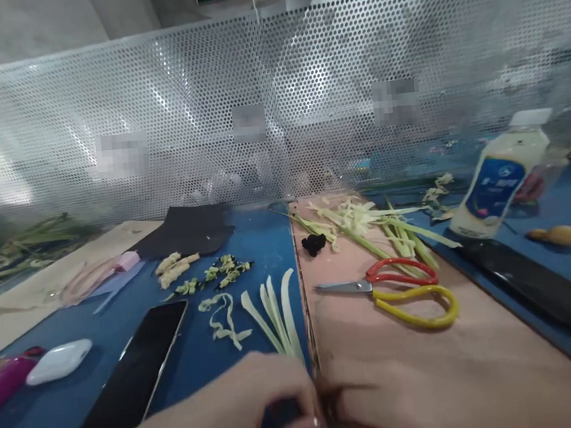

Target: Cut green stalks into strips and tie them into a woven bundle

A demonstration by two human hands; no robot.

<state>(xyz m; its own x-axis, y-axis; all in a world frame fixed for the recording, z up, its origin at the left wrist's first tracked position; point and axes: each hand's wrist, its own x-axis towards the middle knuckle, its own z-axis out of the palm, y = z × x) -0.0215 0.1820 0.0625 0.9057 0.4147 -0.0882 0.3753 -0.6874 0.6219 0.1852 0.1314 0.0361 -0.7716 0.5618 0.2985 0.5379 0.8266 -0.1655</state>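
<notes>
At the bottom middle, my left hand (262, 399) is curled, with thumb and forefinger brought together in a pinch. What sits between those fingertips is too small to make out. My right hand (405, 390) lies close beside it, fingers pointing left and smeared by motion; a thin dark strand shows near its fingertips. Just beyond my left hand, pale green leaf strips (277, 311) fan out on the blue mat, their lower ends hidden by the hand. Scissors (366, 287) with one red and one yellow handle lie on the pinkish board, beyond my right hand.
Left: a black phone (130, 381), white earphone case (60, 361), curly pale scraps (225, 319) and black sheet (187, 229). Right: green stalks (401, 230), a dark clump (313, 243), a leaning bottle (499, 175), a long black case (531, 279). A perforated metal screen (205, 101) stands behind.
</notes>
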